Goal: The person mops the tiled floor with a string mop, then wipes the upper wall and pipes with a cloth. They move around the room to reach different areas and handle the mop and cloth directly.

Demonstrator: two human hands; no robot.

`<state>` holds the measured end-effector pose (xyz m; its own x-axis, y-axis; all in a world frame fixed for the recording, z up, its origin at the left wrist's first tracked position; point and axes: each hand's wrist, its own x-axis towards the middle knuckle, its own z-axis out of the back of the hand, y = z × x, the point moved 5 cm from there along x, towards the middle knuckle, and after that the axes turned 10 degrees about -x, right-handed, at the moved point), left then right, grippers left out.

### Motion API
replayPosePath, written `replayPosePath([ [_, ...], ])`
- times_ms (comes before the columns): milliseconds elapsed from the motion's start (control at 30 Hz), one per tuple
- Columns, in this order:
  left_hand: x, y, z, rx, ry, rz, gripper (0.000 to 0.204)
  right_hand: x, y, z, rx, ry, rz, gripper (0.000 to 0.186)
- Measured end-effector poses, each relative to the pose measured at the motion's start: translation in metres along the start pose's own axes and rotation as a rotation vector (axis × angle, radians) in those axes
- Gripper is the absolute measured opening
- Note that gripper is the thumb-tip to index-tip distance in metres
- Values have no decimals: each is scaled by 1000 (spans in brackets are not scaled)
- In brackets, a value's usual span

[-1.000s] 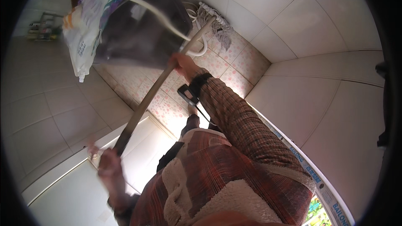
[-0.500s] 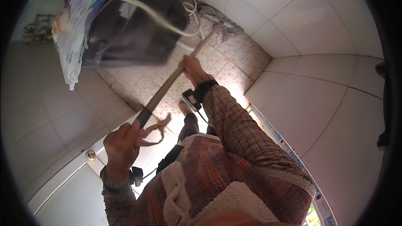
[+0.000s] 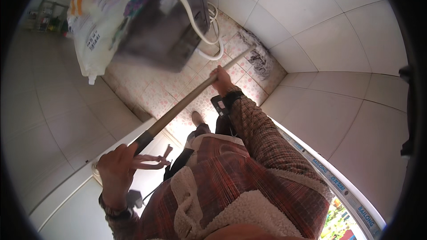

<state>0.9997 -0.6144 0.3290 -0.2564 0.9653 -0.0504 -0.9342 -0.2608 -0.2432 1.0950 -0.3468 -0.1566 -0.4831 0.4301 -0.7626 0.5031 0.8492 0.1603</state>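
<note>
My left hand (image 3: 115, 169) is closed round the dark grip at the near end of a long mop pole (image 3: 178, 106); a pinkish cloth loop (image 3: 153, 162) dangles beside it. My right hand (image 3: 222, 80) is wrapped round the pole farther along, with a black device (image 3: 219, 105) below that wrist. The pole runs diagonally up to a grey string mop head (image 3: 259, 60), lying on the pink-patterned tile floor (image 3: 151, 98) at the right corner beside the wall.
A dark appliance (image 3: 155, 40) with a white plastic bag (image 3: 95, 31) on it and white hoses (image 3: 209, 57) stands at upper left. Tiled walls (image 3: 333, 120) close in both sides. A door frame (image 3: 344, 193) is at lower right, a wire rack (image 3: 46, 15) at far left.
The mop head has moved right along the floor into the corner. My right hand has shifted right with the pole. My left hand stays on the grip, now slightly lower in view.
</note>
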Motion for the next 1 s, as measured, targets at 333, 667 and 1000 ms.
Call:
replayPosePath([
  [333,121,-29,15,664,104,-49,36,71,34,-173,-111,53,-25,12],
  [667,278,-43,40,658,266,-346,44,121,94,-148,21,19,-27,18],
  [1000,306,-56,18,384,266,-450,39,40,171,25,-473,-169,158,13],
])
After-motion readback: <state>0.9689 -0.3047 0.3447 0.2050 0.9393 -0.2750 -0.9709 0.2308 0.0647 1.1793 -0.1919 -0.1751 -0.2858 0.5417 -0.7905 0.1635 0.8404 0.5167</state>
